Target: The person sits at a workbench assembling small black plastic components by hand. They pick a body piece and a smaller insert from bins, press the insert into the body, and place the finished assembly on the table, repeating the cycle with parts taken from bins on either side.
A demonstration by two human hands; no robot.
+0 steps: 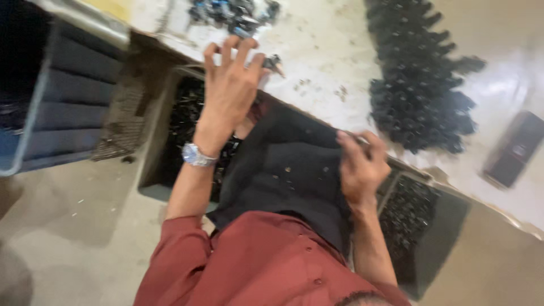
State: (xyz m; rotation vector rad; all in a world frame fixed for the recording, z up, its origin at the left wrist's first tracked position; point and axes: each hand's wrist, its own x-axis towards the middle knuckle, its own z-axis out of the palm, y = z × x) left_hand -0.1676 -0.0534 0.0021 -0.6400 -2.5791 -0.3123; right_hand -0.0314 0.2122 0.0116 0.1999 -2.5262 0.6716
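Small dark part (pixel 273 62): a black piece with a pale tip, held at the fingertips of the left hand, just above the edge of the worktable; too blurred to name more closely.
Left hand (pixel 229 85): raised, back toward the camera, fingers fanned loosely upward; thumb and forefinger appear to pinch the part, the others standing free, probably to keep it clear of the bench. A metal wristwatch (pixel 195 154) sits at the wrist.
Right hand (pixel 360 167): curled at the table's edge, fingers bent round something thin and pale; whether it truly grips it cannot be told.
Worktable (pixel 323 62): pale, stained top running diagonally across the view.
Stacked black parts (pixel 419 79): many like pieces laid in a dense, tapering heap on the table, well apart from both hands, seemingly sorted.
Loose pile (pixel 232 12): mixed dark and bluish pieces at the table's far edge, near the left hand.
Bins (pixel 150 164): open trays under the table holding more dark parts, within easy reach.
Clothing: red shirt (pixel 266 266), dark trousers (pixel 289 170).
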